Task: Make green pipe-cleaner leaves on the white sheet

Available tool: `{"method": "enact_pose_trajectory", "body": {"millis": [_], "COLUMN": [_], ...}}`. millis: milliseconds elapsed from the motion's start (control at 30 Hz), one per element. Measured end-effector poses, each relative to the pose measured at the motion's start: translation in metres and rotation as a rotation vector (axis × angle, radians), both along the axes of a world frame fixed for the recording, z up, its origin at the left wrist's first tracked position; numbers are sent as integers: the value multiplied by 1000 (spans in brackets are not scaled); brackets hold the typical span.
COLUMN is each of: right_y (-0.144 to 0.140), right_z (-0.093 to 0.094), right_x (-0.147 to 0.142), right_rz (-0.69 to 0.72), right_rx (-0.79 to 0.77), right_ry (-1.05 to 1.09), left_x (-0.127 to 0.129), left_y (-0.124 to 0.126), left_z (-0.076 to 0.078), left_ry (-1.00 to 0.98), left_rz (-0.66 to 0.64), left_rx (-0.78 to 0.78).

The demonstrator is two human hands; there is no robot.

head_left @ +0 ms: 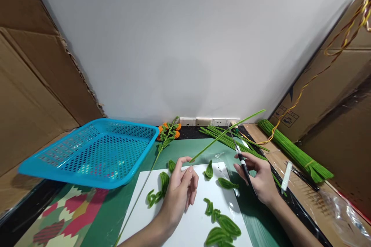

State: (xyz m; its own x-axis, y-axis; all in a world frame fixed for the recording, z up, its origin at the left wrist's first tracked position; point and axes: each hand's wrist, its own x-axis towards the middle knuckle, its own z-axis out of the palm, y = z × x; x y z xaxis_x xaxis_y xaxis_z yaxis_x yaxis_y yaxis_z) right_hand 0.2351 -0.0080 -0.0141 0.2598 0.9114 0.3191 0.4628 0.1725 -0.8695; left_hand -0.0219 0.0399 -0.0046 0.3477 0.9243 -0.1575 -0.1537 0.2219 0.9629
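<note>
My left hand (180, 190) is above a white sheet, pinching the lower end of a green pipe cleaner (213, 143) that slants up to the right. In my right hand (257, 175) are slim black-handled scissors (242, 164), whose narrow silver blades point up and cross the pipe cleaner's middle; I cannot tell whether they touch it. Bent green pipe-cleaner leaves lie on the white sheet (199, 224): one leaf (208, 170) and another (227, 183) between my hands, a leaf cluster (223, 229) nearer me, and a curled piece (155, 197) left of my left hand.
A blue plastic basket (121, 182) stands at the left. Beside it lies a long-stemmed orange pipe-cleaner flower (165, 142). Loose green stems (220, 135) lie at the back, with a tied green bundle (295, 150) farther right. Cardboard (31, 73) flanks the left; a twisted wire (301, 94) hangs right.
</note>
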Motion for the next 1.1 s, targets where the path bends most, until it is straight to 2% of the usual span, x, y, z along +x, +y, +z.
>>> {"method": "enact_pose_trajectory", "body": {"millis": [333, 533, 767, 900, 1000, 1100], "right_y": [0, 0, -3, -5, -5, -5], "right_z": [-2, 0, 4, 4, 2, 2], "right_x": [1, 0, -3, -8, -13, -18], "right_rz": [2, 17, 85, 127, 140, 137], "right_rx": [8, 18, 13, 2, 8, 35], "right_ry": [-32, -38, -79, -119, -161, -205], "left_x": [3, 1, 0, 0, -3, -9], "left_y": [3, 2, 3, 1, -7, -16], "left_z": [-1, -1, -2, -1, 2, 4], "left_ry": [-115, -106, -127, -81, 33, 184], "left_rz": [13, 4, 109, 40, 21, 173], "left_rx": [17, 17, -13, 18, 136, 489]}}
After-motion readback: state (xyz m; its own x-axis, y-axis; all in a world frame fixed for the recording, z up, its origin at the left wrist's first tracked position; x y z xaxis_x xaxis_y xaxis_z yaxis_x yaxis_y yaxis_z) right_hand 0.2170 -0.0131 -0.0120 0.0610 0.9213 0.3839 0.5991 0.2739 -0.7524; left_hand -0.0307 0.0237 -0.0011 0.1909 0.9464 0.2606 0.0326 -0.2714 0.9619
